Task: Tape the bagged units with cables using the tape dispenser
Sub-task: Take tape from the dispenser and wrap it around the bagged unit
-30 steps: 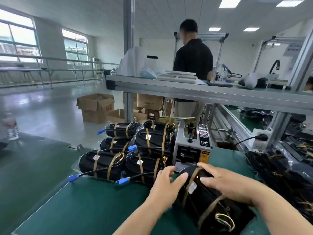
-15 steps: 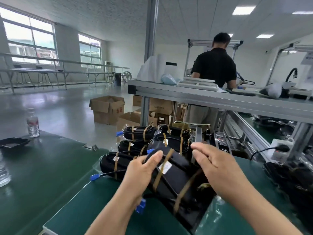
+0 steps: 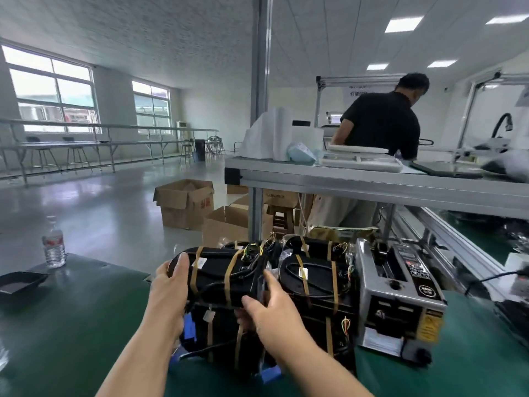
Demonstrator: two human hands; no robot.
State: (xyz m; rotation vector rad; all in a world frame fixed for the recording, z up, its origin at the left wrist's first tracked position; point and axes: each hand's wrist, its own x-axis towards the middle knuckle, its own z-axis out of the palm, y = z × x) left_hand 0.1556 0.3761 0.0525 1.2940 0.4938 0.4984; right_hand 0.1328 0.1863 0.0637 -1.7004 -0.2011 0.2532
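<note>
A black bagged unit (image 3: 226, 272) with coiled cable and brown tape bands sits on top of a stack of several taped units (image 3: 315, 282). My left hand (image 3: 167, 296) grips its left end, thumb over the top. My right hand (image 3: 266, 308) grips its right lower edge, fingers curled under it. The silver tape dispenser (image 3: 398, 299) stands to the right of the stack on the green table (image 3: 71, 325). Blue cable plugs (image 3: 189, 329) stick out below the held unit.
A water bottle (image 3: 53, 247) and a black tray (image 3: 17, 285) stand at the left. A metal shelf frame (image 3: 372, 187) spans the back, with a person in black (image 3: 383, 124) behind it. Cardboard boxes (image 3: 186, 203) lie on the floor. More bagged units lie at far right.
Both hands carried the taped unit from in front of the dispenser up and left onto the top of the stack. The camera view swung left and up.
</note>
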